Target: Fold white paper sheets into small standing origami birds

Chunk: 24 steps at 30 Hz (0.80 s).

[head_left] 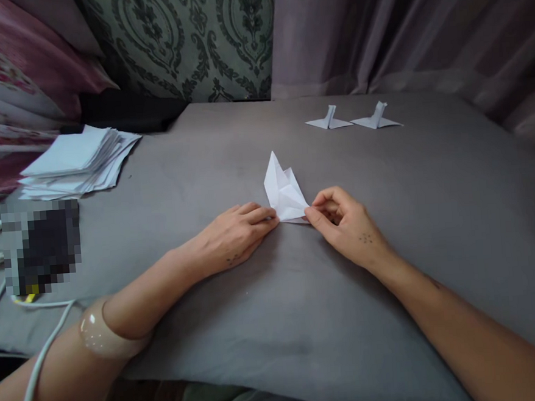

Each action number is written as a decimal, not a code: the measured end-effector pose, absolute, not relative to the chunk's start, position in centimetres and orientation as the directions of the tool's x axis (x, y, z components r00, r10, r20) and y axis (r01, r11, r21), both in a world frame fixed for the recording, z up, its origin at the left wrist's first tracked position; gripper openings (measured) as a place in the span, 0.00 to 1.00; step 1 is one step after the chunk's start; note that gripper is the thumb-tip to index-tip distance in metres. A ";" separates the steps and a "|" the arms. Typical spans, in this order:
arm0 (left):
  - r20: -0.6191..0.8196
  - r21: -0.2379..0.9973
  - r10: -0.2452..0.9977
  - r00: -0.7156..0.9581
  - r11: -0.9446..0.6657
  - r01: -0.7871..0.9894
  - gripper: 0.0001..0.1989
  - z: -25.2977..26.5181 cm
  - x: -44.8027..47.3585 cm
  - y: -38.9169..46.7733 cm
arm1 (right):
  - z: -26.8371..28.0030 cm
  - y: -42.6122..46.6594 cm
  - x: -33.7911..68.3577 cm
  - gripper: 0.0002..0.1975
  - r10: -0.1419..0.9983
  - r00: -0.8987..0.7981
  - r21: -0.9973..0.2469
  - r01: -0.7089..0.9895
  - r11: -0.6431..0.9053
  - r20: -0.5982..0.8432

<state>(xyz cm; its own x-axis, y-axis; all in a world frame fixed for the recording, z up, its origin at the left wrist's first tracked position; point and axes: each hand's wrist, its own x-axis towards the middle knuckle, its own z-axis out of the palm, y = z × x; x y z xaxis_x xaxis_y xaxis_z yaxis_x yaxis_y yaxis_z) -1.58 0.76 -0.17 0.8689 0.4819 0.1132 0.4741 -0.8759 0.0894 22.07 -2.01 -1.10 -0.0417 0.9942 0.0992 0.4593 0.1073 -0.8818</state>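
A partly folded sheet of white paper (285,190) lies on the grey cloth surface (275,310) in front of me, with one pointed flap standing toward the back. My left hand (242,230) rests on the cloth, its fingers together and their tips on the paper's near left corner. At the near right corner, my right hand (345,222) pinches the paper's edge between thumb and forefinger, its other fingers curled. The underside of the paper is hidden.
Two folded white paper figures (329,120) stand at the back right. A stack of white paper (76,162) lies at the left, near a blurred dark object (53,243). A white cable (45,362) crosses my left forearm. Curtains (320,32) hang behind.
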 end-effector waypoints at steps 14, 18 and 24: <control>0.116 0.103 0.485 0.867 -0.874 0.476 0.19 0.2 -1.4 0.6 | -0.9 -2.2 21.4 0.07 0.990 0.037 -0.797 0.598 0.087 0.136; 0.110 0.098 0.493 0.863 -0.870 0.484 0.19 0.3 -1.2 0.6 | -0.3 -2.1 21.4 0.06 0.989 0.036 -0.780 0.619 0.092 0.145; 0.123 0.141 0.487 0.865 -0.871 0.471 0.19 0.4 -1.0 0.8 | -0.9 -1.7 22.1 0.06 1.000 0.012 -0.818 0.575 0.000 0.009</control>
